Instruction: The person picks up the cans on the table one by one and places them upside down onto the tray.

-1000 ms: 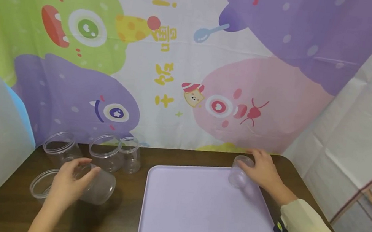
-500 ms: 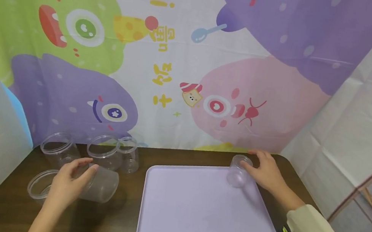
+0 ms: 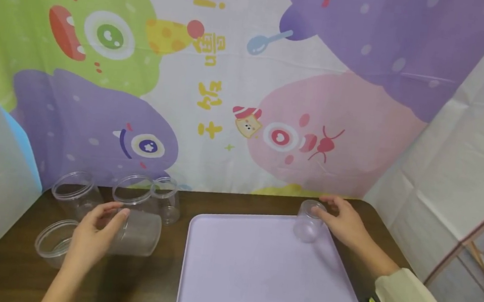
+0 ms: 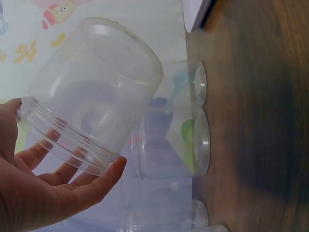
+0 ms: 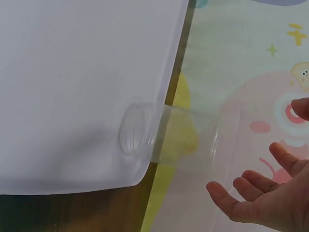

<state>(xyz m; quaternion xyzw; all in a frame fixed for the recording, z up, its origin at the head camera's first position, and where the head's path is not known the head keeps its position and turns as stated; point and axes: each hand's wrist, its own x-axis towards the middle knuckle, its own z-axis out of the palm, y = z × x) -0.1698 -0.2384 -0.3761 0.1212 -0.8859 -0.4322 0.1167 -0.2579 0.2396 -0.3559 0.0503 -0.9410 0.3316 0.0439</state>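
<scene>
My left hand grips a large clear jar around its ridged rim. The jar is held on its side above the table, its base towards the right in the head view. On the back right corner of the lilac tray stands a smaller clear jar, ridged mouth down. Fingers spread, my right hand is beside that jar's upper end; the right wrist view shows a gap between them.
On the left of the dark wooden table stand several clear jars: one nearest, a wide one behind, and a wide and a narrow one side by side. A patterned cloth hangs behind the table.
The large jar in my left hand has turned from slanting downwards to nearly level, its base swinging up and right. My right hand has drawn slightly away from the smaller jar.
</scene>
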